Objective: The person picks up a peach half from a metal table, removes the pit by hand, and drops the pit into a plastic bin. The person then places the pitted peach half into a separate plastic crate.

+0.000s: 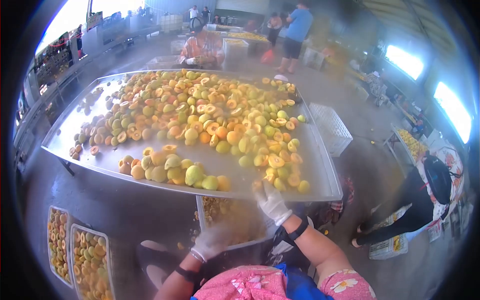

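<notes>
A broad metal table (320,165) carries a large heap of apricot-like stone fruit (200,107), many of them cut in half with hollows showing. A smaller pile of these fruit (172,170) lies along its near edge. My right hand (272,202), in a white glove, reaches over that edge with fingers stretched out beside the fruit at the front right. Lower down, my left hand (212,242), gloved too, is smeared by motion above a crate (201,210) under the table edge. Whether it holds anything is not visible. Small brownish pieces lie in that crate.
Two crates of fruit (70,250) stand on the floor at the left. A white plastic crate (330,130) is beside the table's right side. Across the table sits a person (202,50); another person (432,180) bends over crates at the right.
</notes>
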A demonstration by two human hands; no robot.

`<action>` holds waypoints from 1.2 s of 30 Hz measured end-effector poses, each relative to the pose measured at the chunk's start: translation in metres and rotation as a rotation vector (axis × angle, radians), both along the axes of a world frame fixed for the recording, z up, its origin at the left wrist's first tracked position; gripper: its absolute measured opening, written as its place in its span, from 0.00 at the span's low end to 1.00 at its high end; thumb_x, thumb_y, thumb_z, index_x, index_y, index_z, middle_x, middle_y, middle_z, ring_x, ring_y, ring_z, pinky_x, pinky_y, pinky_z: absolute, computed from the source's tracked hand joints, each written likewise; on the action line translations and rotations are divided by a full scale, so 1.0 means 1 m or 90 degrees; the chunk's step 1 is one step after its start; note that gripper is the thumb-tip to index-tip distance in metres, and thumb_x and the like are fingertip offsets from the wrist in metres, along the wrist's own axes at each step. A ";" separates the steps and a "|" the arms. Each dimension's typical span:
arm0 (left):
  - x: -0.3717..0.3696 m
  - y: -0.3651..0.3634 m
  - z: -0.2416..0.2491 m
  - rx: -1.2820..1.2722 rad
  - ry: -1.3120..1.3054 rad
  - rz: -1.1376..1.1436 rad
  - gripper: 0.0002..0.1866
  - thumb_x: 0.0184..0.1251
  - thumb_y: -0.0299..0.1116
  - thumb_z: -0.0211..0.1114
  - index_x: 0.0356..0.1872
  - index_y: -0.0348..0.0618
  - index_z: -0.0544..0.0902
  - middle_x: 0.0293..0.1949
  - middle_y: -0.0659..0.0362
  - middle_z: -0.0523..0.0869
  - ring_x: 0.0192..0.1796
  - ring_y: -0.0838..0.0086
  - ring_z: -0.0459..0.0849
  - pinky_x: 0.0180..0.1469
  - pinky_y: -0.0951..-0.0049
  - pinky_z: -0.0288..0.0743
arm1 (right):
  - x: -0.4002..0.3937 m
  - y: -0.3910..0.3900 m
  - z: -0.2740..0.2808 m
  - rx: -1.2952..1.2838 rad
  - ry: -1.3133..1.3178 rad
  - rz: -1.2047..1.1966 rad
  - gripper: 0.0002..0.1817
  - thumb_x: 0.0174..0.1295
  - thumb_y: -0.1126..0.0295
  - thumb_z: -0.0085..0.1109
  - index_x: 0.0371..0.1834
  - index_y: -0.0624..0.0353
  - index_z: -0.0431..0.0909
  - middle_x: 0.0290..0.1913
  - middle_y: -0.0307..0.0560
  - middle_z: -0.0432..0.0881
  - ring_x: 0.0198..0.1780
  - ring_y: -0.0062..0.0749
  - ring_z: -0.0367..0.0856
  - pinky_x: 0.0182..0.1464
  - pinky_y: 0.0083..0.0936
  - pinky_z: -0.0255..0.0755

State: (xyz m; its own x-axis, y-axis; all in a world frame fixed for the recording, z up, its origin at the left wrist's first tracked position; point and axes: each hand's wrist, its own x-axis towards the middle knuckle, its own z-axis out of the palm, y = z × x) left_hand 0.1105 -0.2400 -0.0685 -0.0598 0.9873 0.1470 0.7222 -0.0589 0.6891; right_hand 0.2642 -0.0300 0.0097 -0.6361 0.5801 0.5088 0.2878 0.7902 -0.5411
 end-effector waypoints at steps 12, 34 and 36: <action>-0.038 0.029 -0.044 -0.315 -0.087 -0.125 0.35 0.67 0.62 0.53 0.67 0.49 0.71 0.57 0.42 0.80 0.58 0.46 0.80 0.57 0.53 0.74 | -0.032 0.045 -0.025 -0.048 -0.049 0.015 0.09 0.74 0.69 0.51 0.51 0.61 0.74 0.24 0.42 0.77 0.20 0.29 0.77 0.23 0.29 0.70; 0.013 -0.028 -0.002 -0.376 -0.374 0.386 0.22 0.66 0.43 0.59 0.60 0.50 0.80 0.53 0.49 0.86 0.55 0.56 0.84 0.60 0.60 0.76 | -0.049 0.056 -0.001 -0.200 -0.332 -0.104 0.16 0.70 0.56 0.54 0.53 0.53 0.69 0.41 0.65 0.82 0.38 0.67 0.81 0.38 0.56 0.73; 0.005 -0.053 0.035 -0.302 -0.502 0.468 0.22 0.68 0.39 0.63 0.61 0.42 0.78 0.55 0.51 0.85 0.57 0.63 0.82 0.62 0.65 0.74 | -0.055 0.057 0.027 -0.293 -0.526 -0.181 0.19 0.70 0.50 0.51 0.55 0.51 0.69 0.43 0.67 0.82 0.40 0.66 0.81 0.40 0.55 0.74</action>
State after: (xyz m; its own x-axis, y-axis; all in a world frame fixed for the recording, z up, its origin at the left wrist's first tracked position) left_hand 0.1151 -0.2929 -0.0339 -0.5475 0.6242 -0.5573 -0.1597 0.5758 0.8018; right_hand 0.2097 0.0266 0.0370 -0.4964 0.7962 -0.3459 0.8599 0.3962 -0.3219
